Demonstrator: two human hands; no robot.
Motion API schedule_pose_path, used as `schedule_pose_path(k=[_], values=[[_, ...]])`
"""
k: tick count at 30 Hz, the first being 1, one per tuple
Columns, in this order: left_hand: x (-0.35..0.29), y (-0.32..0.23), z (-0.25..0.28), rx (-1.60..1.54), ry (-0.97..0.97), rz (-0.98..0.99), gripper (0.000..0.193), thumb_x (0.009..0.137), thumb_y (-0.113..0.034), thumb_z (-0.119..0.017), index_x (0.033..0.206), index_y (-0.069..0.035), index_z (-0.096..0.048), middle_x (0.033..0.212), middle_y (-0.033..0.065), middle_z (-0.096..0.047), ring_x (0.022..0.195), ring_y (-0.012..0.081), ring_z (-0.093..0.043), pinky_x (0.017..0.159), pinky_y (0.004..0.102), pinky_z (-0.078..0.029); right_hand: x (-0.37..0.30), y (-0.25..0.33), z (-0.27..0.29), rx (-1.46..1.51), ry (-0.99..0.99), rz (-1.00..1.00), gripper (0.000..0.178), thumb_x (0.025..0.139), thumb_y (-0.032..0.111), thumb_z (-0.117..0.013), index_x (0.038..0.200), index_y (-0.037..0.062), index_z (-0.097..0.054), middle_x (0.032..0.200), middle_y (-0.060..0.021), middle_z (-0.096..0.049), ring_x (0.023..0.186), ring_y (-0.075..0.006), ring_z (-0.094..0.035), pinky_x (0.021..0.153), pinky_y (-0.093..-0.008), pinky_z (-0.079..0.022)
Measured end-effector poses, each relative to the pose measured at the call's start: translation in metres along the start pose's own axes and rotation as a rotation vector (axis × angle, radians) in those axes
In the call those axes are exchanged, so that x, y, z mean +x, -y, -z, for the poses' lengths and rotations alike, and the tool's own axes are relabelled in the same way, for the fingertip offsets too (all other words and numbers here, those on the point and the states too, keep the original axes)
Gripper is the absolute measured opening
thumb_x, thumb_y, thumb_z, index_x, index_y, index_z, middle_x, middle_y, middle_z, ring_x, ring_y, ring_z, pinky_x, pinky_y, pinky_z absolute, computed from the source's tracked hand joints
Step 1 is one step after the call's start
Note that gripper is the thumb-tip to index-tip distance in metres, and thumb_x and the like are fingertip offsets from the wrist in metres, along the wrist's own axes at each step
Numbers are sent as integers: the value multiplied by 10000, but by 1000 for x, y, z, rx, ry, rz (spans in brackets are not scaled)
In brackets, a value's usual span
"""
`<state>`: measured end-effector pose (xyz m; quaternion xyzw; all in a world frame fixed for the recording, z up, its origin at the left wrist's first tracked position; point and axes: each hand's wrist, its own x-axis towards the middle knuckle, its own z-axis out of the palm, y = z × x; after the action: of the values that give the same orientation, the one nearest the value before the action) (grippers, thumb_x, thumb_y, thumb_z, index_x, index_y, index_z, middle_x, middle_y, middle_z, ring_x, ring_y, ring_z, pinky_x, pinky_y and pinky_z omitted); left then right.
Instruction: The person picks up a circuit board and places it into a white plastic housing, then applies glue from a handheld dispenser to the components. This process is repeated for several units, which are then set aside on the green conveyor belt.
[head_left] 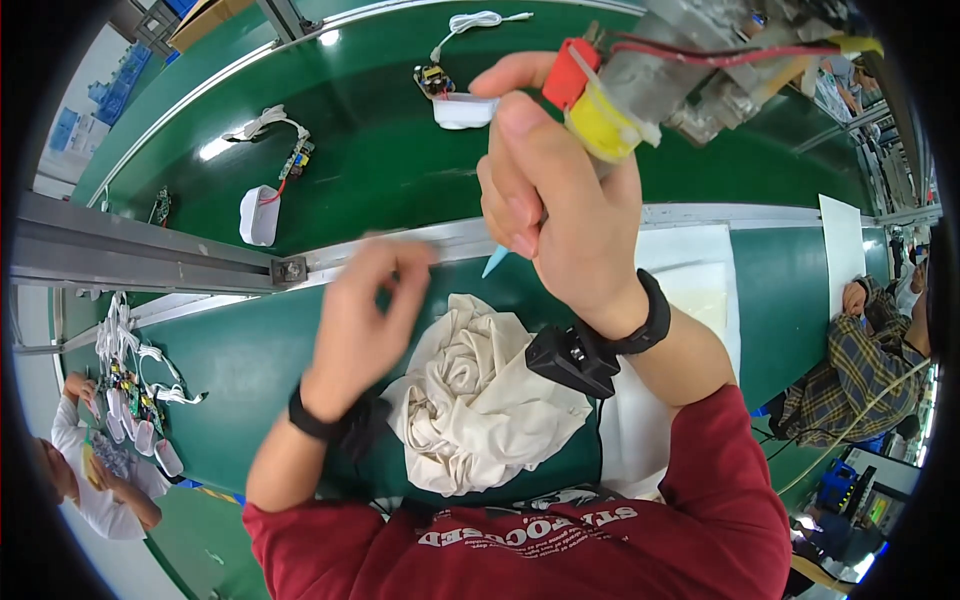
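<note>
My right hand [565, 190] is raised in front of me, its fingers curled around a slim tool. Only the tool's light blue pointed tip [495, 261] shows below the fist; the rest is hidden. Right beside the thumb and index finger hangs a grey device with a red block [571, 73], yellow tape [603, 122] and red and black wires. Whether I touch it I cannot tell. My left hand [365, 320] is smeared by motion above the bench, left of a crumpled cream cloth [480, 390], with nothing visible in it.
Circuit boards with white housings [260, 215] and cables lie on the green surface beyond the metal rail [150, 240]. A white sheet [690, 270] lies to the right. Co-workers sit at both sides, one in a checked shirt [860, 350]. More cables [120, 340] lie left.
</note>
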<state>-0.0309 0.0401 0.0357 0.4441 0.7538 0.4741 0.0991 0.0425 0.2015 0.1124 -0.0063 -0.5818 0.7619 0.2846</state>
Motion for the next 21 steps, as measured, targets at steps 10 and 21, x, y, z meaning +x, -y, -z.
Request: schedule_pose_path(k=[10, 21], values=[[-77, -23, -26, -211, 367, -16, 173, 819, -71, -601, 988, -33, -608, 981, 120, -617, 828, 220, -599, 740, 321, -482, -1, -2, -5, 51, 18, 38, 205, 918, 188, -479, 1024, 13, -495, 526, 31, -388, 376, -31, -316, 345, -208, -245], [-24, -17, 14, -1651, -258, 358, 551, 948, -219, -406, 1405, 14, -204, 1406, 197, -343, 1304, 255, -352, 1083, 331, -289, 0, -7, 0, -7, 25, 15, 239, 937, 200, -428, 1069, 7, -475, 520, 18, -358, 369, -46, -299, 347, -220, -237]])
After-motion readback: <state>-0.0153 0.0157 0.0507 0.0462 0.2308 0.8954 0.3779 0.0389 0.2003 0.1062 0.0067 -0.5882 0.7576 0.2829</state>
